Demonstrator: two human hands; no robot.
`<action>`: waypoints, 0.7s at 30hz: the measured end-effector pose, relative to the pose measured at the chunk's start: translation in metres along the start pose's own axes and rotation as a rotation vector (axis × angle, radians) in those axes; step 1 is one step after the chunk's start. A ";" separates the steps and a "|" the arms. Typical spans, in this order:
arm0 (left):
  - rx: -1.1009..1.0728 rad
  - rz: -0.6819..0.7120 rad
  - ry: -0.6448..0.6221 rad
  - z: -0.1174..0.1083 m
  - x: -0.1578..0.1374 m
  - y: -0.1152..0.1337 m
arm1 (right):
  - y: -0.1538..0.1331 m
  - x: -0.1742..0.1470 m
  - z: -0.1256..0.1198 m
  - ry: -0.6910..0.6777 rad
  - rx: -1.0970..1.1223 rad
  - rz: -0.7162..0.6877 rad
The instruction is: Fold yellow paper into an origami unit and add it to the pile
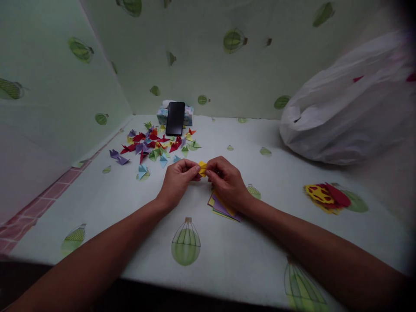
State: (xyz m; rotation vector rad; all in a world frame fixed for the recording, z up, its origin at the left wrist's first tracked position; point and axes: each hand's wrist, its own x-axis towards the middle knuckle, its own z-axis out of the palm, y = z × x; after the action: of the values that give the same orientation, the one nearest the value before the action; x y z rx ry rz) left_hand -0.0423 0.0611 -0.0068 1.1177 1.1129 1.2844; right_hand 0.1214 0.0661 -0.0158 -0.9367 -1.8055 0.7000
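Observation:
A small folded piece of yellow paper (203, 168) is pinched between my two hands above the middle of the table. My left hand (178, 178) grips its left side with thumb and fingers closed. On the other side, my right hand (226, 180) has its thumb and fingers closed on the paper too. Partly hidden under my right hand lies a stack of coloured paper sheets (224, 209), with purple, yellow and green edges showing. Beyond my left hand, many folded paper cranes (142, 148) in red, purple, green, blue and yellow are spread out.
A black phone (175, 118) leans against a tissue box (188, 116) at the back. The large white plastic bag (344, 108) stands at the right. Red and yellow cut-out paper pieces (325, 197) lie on the table's right side. Walls rise behind and at the left.

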 end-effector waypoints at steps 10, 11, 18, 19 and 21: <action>-0.027 0.011 0.004 0.003 -0.003 0.000 | -0.006 -0.003 0.002 0.048 -0.043 -0.050; -0.040 0.010 0.003 0.003 -0.003 0.000 | -0.007 -0.003 0.003 0.064 -0.014 -0.017; -0.063 0.029 -0.016 0.004 -0.006 -0.001 | -0.006 -0.005 0.008 0.049 0.287 0.253; -0.063 0.027 -0.023 0.003 -0.006 -0.001 | -0.006 -0.005 0.009 0.051 0.299 0.265; -0.067 0.023 -0.035 0.003 -0.007 -0.001 | -0.007 -0.004 0.008 0.069 0.300 0.281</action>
State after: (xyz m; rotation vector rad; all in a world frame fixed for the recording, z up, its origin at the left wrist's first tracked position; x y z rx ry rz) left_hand -0.0386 0.0545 -0.0079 1.1019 1.0268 1.3065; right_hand 0.1131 0.0584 -0.0158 -1.0049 -1.4706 1.0685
